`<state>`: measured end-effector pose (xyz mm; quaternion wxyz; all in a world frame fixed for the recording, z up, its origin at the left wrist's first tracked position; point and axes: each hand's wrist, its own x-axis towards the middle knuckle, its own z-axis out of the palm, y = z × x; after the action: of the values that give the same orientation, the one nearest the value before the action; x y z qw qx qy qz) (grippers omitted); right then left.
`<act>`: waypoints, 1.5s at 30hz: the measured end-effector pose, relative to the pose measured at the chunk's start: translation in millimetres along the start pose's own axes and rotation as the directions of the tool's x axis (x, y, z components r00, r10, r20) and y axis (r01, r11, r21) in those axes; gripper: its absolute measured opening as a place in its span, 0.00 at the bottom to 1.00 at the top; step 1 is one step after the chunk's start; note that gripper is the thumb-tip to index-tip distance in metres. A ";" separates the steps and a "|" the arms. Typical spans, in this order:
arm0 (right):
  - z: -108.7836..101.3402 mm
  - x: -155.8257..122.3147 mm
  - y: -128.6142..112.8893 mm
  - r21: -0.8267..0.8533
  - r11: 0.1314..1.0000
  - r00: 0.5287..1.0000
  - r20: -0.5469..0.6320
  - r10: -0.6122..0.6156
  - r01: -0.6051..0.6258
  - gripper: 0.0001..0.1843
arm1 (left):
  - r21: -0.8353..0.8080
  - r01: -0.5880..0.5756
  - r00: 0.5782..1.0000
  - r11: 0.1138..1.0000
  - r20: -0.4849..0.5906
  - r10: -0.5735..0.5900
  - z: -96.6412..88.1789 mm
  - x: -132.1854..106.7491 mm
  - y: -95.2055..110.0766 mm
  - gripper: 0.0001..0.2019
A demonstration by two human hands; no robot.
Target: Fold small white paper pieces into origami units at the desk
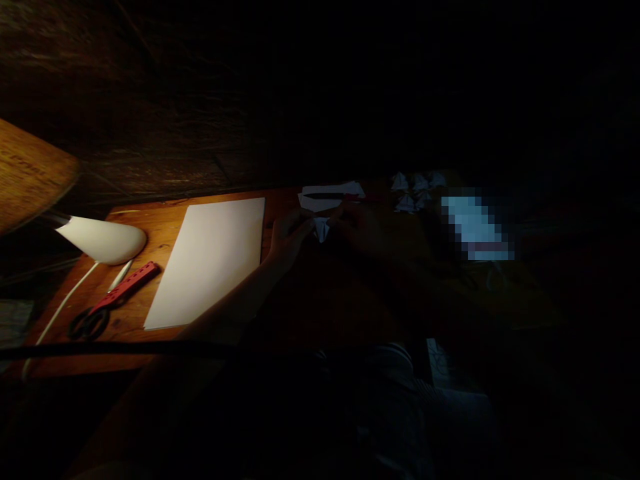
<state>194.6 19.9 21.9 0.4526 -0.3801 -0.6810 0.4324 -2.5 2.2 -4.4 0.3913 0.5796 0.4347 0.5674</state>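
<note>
Now, left fingers (300,223): you are pinching them shut on the left edge of a small white folded piece (321,228).
Right fingers (341,216): they are meeting the right side of the piece. It is too dark to tell whether they are gripping it or only touching it.
Piece: it is sitting between your two hands over the middle of the table (165,215), just right of the sheet's far corner. Whether it is resting on the wood cannot be told.
Left hand (286,233): it is catching the lamp light, and your bare forearm is running back toward you along the sheet's right edge.
Right hand (360,230): it is lying in deep shadow just right of the piece.
Sheet (210,263): it is lying flat, large and blank white, just left of your left hand.
Scraps (330,193): they are lying just beyond your hands, white, with a thin dark thing across them that is too dim to name.
Folds (417,190): they are sitting in a small white cluster farther right, apart from your right hand.
Ruler (131,283): it is lying slantwise left of the sheet, red, with a pen (120,275) just beside it and scissors (90,322) at its near end.
Lamp (103,240): it is shining at the table's left end, and its white cable (60,310) is trailing toward you.
Patch (475,227): it is glowing pale blue and blurred, right of the folds.
</note>
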 end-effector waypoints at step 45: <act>0.9 -2.3 3.9 0.152 0.986 0.998 0.025 0.060 -0.063 0.29 | -0.145 0.092 0.996 0.985 0.007 -0.092 2.8 1.6 1.6 0.11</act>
<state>194.9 18.9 17.4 0.4597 -0.3607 -0.6385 0.5009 0.4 3.3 -2.5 0.4585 0.5288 0.4185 0.5788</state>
